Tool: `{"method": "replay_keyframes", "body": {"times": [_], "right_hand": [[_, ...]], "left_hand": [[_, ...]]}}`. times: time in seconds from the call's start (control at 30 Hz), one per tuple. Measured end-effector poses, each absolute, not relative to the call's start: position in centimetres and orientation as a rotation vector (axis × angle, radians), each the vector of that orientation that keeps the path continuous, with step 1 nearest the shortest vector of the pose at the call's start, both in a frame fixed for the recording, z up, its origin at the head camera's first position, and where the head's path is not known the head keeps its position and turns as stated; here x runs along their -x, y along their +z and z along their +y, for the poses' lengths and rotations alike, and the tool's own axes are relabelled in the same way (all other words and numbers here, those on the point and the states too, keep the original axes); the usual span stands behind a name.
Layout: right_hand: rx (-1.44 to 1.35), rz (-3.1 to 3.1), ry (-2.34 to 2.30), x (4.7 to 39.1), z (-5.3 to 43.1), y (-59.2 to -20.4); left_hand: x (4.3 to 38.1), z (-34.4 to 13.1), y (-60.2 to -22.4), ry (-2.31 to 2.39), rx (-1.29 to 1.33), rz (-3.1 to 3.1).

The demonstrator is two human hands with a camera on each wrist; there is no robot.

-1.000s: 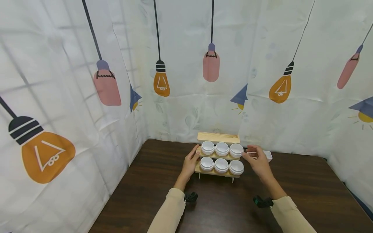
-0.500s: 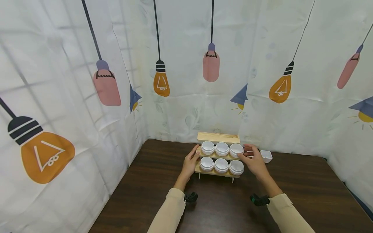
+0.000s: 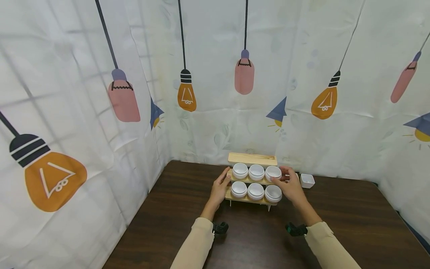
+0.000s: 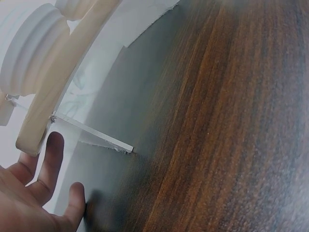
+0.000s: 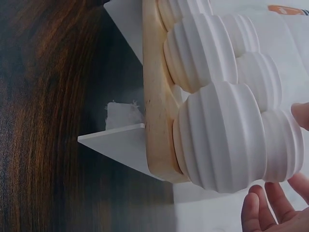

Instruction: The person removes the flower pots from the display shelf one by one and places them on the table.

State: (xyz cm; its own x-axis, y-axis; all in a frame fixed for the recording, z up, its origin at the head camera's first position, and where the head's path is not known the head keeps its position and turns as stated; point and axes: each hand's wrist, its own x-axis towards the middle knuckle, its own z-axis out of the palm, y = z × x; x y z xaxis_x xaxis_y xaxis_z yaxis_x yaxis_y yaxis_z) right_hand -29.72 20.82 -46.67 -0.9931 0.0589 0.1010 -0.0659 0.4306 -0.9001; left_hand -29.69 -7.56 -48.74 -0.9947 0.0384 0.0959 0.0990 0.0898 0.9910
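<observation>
A two-tier wooden stand (image 3: 247,200) carries several white ridged cups (image 3: 256,191), three on each shelf. My left hand (image 3: 219,188) holds the left end of the upper shelf, thumb in front and fingers behind. In the left wrist view, its lower fingers (image 4: 54,145) lie close by the end of a wooden board. At the other end, my right hand (image 3: 291,185) grips the right-hand cup of the upper row (image 5: 286,145), with thumb and fingers on opposite sides of it. That cup stands upright at its place on the shelf.
Behind the cups is a bare pale wooden board (image 3: 252,159). A small white square dish (image 3: 307,181) sits on the dark wooden table (image 3: 349,213), right of my right hand. White curtains (image 3: 215,127) printed with lamps close off the back and sides.
My right hand has moved left, from beside the stand onto the upper right cup, revealing more of the square dish. My left hand has stayed at the stand's left end.
</observation>
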Motion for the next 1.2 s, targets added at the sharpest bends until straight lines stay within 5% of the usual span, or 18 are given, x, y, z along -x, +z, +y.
{"method": "replay_keyframes", "body": {"times": [0.47,1.2], "right_hand": [[-0.017,-2.547,1.62,30.1,20.6,-47.1],[-0.037,-2.552,1.616,30.1,20.4,-47.4]], "left_hand": [[32.2,-7.3,-52.5,-2.062,0.126,-2.264],[32.0,-7.3,-51.9,-2.096,0.135,-2.262]]}}
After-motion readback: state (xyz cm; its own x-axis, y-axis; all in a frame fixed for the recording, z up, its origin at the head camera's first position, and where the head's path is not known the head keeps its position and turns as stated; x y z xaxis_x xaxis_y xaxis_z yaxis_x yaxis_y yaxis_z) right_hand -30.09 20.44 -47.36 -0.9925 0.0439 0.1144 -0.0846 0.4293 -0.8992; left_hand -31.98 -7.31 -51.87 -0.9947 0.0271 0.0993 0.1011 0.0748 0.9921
